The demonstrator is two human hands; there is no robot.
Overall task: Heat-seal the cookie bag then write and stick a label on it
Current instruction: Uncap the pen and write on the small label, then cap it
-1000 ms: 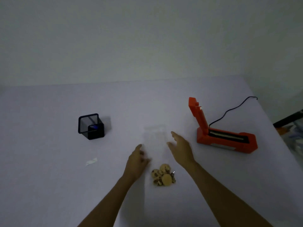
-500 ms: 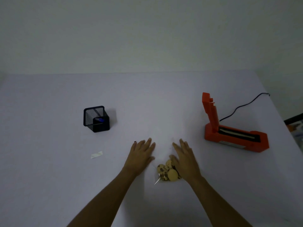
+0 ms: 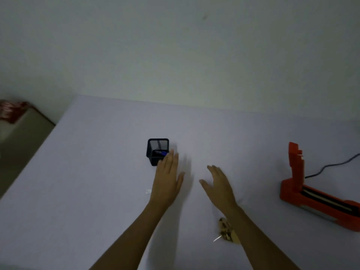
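White table [image 3: 97, 191], wide, dim light. Orange heat sealer [image 3: 319, 199] at far right, lid arm raised upright, black cord [image 3: 331, 166] trailing off behind; partly cut by the frame edge. Left hand [image 3: 167, 182] out flat, fingers straight and together, holding nothing, tips just beside the black mesh pen cup [image 3: 156, 152] with a blue pen [image 3: 161, 152] inside. Right hand [image 3: 220, 187] likewise spread and relaxed, gripping nothing. Cookie bag [image 3: 227, 230] low on the table, partly hidden under the right forearm, clear film barely visible; mouth probably unsealed, well apart from the sealer. Small white label [image 3: 148, 191] just left of the left wrist. Risks, judged: forearm dragging or crushing the cookies; clear film hard to find in this light, so a fumbled pickup and spilled contents; left fingers tipping the light cup; label brushed away by the wrist; cord snagged on reaching right.
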